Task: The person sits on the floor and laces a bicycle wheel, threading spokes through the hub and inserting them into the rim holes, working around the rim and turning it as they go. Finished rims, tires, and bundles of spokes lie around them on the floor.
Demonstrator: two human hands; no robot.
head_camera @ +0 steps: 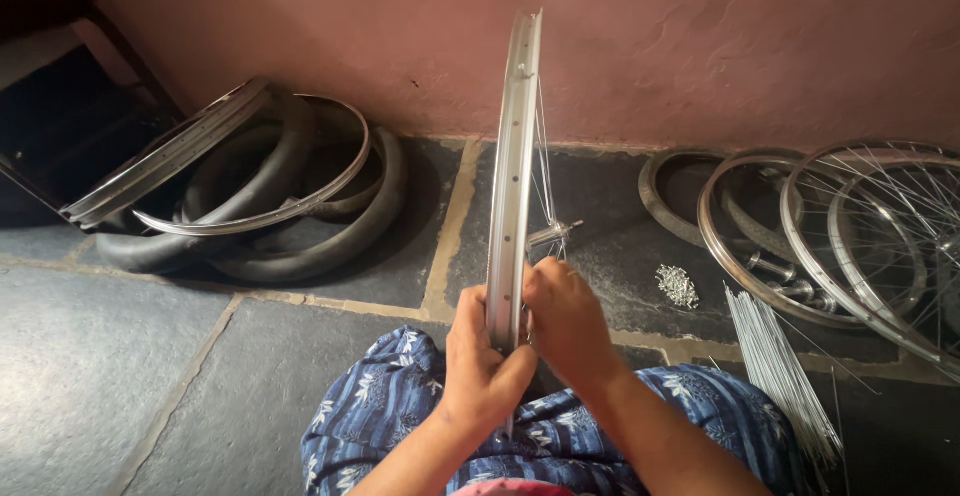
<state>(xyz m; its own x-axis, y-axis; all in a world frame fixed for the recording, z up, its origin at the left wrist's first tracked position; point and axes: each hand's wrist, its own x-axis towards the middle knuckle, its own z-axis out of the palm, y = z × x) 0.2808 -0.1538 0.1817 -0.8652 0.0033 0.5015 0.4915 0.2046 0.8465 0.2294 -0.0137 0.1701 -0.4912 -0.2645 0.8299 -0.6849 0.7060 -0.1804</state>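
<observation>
A silver bicycle wheel rim (514,146) stands upright on edge in front of me, seen edge-on, with thin spokes and a hub (556,232) on its right side. My left hand (482,361) grips the rim's near part from the left. My right hand (566,318) is closed on the rim from the right, fingers at the spokes. Both hands rest above my lap, which is covered in blue patterned cloth (400,396).
Black tyres (300,246) and bare rims (200,146) are piled at the left by the pink wall. Spoked wheels and rims (850,226) lie at the right. A small heap of spoke nipples (678,285) and a bundle of loose spokes (785,371) lie on the stone floor.
</observation>
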